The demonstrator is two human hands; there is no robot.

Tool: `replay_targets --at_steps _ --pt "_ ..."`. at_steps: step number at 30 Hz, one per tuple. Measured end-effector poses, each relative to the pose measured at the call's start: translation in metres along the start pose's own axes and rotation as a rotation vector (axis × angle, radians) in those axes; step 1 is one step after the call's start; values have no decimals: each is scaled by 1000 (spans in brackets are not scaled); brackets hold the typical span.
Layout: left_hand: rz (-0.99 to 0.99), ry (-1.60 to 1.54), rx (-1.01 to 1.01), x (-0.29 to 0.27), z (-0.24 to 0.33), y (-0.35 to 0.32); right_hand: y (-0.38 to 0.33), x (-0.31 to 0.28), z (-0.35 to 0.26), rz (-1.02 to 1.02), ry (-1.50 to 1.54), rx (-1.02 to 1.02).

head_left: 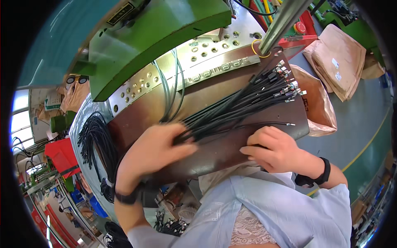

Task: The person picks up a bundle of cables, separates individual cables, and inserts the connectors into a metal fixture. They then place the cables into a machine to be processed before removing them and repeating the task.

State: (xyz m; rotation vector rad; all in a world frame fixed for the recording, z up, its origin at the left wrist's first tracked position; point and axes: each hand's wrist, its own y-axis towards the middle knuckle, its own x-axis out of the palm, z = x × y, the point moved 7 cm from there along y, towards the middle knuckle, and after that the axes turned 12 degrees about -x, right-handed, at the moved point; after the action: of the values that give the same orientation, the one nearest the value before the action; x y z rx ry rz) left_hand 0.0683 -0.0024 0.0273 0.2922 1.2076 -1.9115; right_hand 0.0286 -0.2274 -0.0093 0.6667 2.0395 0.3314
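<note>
My left hand (155,149) lies flat with its fingers spread over the near end of a bundle of thin black cables with metal plug ends (240,103), pressing it onto the dark brown worn tabletop (144,111). The bundle runs away from that hand, up and to the right, its silver connectors fanned out at the far end. My right hand (271,151) rests just right of the left one, fingers curled loosely on the tabletop; I cannot tell whether it pinches anything. One single black cable (264,123) lies just beyond its knuckles. Beyond both hands stands a green machine body (157,29) over a drilled metal plate (215,49). Brown paper sacks (339,58) lie far right of the right hand
</note>
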Motion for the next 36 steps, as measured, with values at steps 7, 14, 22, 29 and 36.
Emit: replay_targets --at_steps 7,14,22,29,36 --pt "-573 -467 26 36 98 86 54 20 -4 15 -285 -36" --pt "-446 -956 48 52 101 2 70 -4 56 235 135 73" --pt "-62 -1476 32 109 21 -13 115 -23 105 67 -176 49" --pt "51 -1689 29 119 -9 -17 110 -13 20 23 -406 -309" --pt "693 -1341 404 53 -25 -74 128 -6 28 41 -412 -238"
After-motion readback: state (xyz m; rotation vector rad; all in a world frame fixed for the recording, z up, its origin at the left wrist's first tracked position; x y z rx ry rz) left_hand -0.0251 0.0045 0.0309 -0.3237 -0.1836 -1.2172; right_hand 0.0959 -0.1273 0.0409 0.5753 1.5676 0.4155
